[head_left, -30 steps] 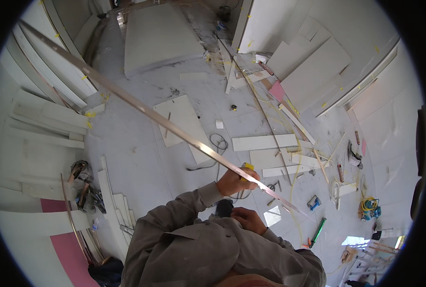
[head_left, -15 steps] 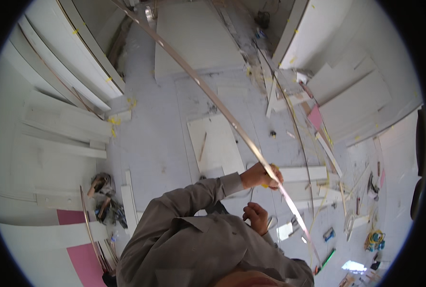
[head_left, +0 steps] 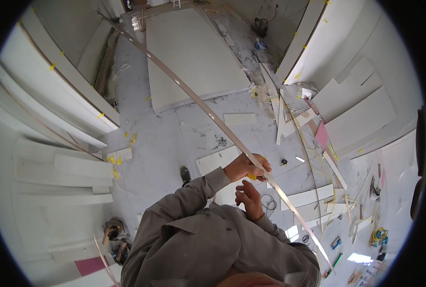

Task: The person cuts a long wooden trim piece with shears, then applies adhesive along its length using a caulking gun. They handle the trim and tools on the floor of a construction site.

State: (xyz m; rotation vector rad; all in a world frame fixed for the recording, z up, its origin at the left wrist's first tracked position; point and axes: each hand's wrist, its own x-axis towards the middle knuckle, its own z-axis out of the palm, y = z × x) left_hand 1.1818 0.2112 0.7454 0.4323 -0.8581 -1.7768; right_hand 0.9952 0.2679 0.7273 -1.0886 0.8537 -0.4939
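A long, thin, brownish metal strip (head_left: 193, 97) with several small light marks along it runs diagonally from the far left down to the near right. My left hand (head_left: 245, 167) is closed around it, with a small yellow thing (head_left: 252, 177) showing at the fingers; its kind is hidden. Just below and to the right, my right hand (head_left: 251, 200) is raised with bent fingers apart, touching nothing that I can see. Both forearms are in grey-brown sleeves.
A large pale board (head_left: 193, 57) lies ahead on the grey floor, a smaller white board (head_left: 218, 160) nearer my feet. Offcuts and strips (head_left: 308, 196) clutter the right side. Boards lean on the left wall (head_left: 60, 167). Beside my left arm sits a dark bag-like heap (head_left: 117, 239).
The floor boards now appear lower and nearer in view, and a dark shoe has come into sight. My right hand has loosened from a fist. My left hand still holds the strip.
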